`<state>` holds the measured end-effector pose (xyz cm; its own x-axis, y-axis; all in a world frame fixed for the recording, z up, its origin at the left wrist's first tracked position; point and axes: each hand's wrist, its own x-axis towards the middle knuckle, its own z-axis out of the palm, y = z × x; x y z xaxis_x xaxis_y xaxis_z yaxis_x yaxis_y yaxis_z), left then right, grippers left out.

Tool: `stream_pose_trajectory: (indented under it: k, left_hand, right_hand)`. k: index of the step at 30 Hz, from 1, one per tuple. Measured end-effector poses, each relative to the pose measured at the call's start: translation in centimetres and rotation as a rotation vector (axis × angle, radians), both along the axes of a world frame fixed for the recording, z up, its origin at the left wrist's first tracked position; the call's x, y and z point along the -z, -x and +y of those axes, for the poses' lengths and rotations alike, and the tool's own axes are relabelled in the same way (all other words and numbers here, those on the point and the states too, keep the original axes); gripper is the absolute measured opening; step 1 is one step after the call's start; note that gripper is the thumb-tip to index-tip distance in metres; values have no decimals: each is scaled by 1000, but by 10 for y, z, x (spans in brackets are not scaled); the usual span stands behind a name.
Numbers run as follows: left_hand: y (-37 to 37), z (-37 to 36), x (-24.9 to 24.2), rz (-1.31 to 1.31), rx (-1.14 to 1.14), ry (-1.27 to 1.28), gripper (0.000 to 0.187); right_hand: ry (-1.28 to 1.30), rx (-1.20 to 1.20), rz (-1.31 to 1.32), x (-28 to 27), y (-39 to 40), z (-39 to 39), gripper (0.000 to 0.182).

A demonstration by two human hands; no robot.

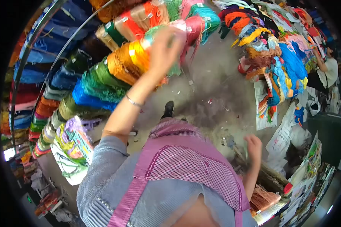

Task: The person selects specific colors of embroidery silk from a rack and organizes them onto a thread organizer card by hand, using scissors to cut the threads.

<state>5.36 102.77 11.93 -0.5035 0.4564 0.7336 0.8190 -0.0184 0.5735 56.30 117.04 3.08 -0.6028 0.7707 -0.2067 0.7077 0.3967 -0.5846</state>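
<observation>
My left hand (166, 49) is raised at the rack, smeared by motion, and overlaps the yarn hanks; I cannot tell whether its fingers hold anything. Beside it hang yellow yarn hanks (138, 56), with pink yarn hanks (195, 27) just past the fingers. A bracelet (134, 101) circles the left wrist. Down by my right side, my right hand (253, 147) has its fingers curled into a loose fist, with nothing visible in it, over the grey floor (212, 125) in this view.
Blue hanks (91, 94) and other colours line the rack on the left. A bag of yarn (74, 145) stands below them. Across the aisle is a heaped pile of coloured yarn (291, 64), with a person (327, 70) beyond it. White sacks (282, 130) sit at the right.
</observation>
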Motion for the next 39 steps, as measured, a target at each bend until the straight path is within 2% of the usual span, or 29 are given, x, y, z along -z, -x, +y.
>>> stream_pose_trajectory:
  k: [1, 2, 3, 4, 5, 6, 7, 8, 10, 12, 14, 16, 18, 20, 21, 23, 24, 26, 27, 29, 30, 32, 34, 36, 37, 39]
  left_hand:
    - [-35, -3, 6, -256, 191, 126, 26]
    - [-68, -6, 23, -379, 365, 196, 33]
    - [-106, -19, 20, -654, 600, 231, 39]
    - [-132, -34, 29, -916, 829, 320, 48]
    - [-150, -51, 30, -1147, 912, 493, 52]
    - [-156, -67, 31, -1188, 1061, 593, 48]
    - [-166, -85, 27, -1238, 1014, 660, 41]
    - [-177, -103, 42, -1331, 1006, 499, 36]
    - [-181, -136, 33, -1714, 736, 340, 34]
    - [-183, -162, 28, -1716, 558, 158, 34]
    - [-183, -184, 19, -1704, 430, 182, 36]
    - [-189, -203, 18, -1701, 356, 168, 36]
    - [-198, -225, 32, -1748, 319, 159, 36]
    - [-201, -237, 34, -1829, 286, 118, 36]
    - [-204, -243, 37, -1877, 258, 92, 36]
    - [-208, -266, 71, -1815, 190, 96, 37]
    - [-209, -280, 86, -1751, 144, 115, 38]
    - [-205, -301, 97, -1715, 49, 129, 36]
    - [-203, -310, 101, -1702, -5, 99, 36]
    - [-196, -333, 111, -1667, -60, 56, 34]
    - [-195, -342, 117, -1640, -102, 14, 34]
    - [-187, -353, 121, -1605, -68, 48, 36]
    - [-182, -353, 118, -1648, 24, -14, 38]
    - [-176, -352, 79, -1786, 197, 31, 42]
    - [-178, -353, 75, -1918, 307, -123, 43]
    - [-178, -377, 49, -1856, 546, -123, 40]
  right_hand:
    - [221, -73, -82, -27, 64, -17, 21]
    - [271, -189, 36, -65, 120, -43, 19]
    - [393, -381, 114, -84, 153, -50, 17]
    - [398, -453, 171, -92, 173, -52, 17]
    - [405, -523, 230, -98, 188, -53, 17]
    - [395, -491, 289, -103, 201, -51, 17]
    - [383, -451, 349, -104, 214, -50, 18]
    - [278, -458, 240, -97, 220, -42, 19]
    - [62, -580, 65, -90, 232, -46, 20]
    - [117, -631, 68, -61, 244, -53, 19]
    - [254, -749, 247, -21, 266, -58, 22]
    - [217, -630, 227, 55, 298, -51, 33]
    - [12, -507, 87, 145, 348, -38, 48]
    - [125, -225, 336, 248, 403, -37, 54]
    - [127, -234, 335, 261, 423, -35, 54]
    - [481, -320, 486, 284, 446, -40, 44]
    - [514, -362, 463, 282, 445, -51, 28]
    - [669, -443, 669, 255, 402, -101, 22]
    - [691, -385, 564, 246, 377, -131, 25]
    - [713, -323, 414, 180, 325, -202, 27]
    - [553, -358, 388, 159, 302, -231, 27]
    - [407, -419, 284, 92, 271, -284, 24]
    - [363, -595, 330, 43, 247, -328, 18]
    - [293, -860, 393, 29, 221, -364, 11]
    - [286, -943, 320, 21, 210, -382, 9]
    - [300, -990, 102, 20, 183, -410, 13]
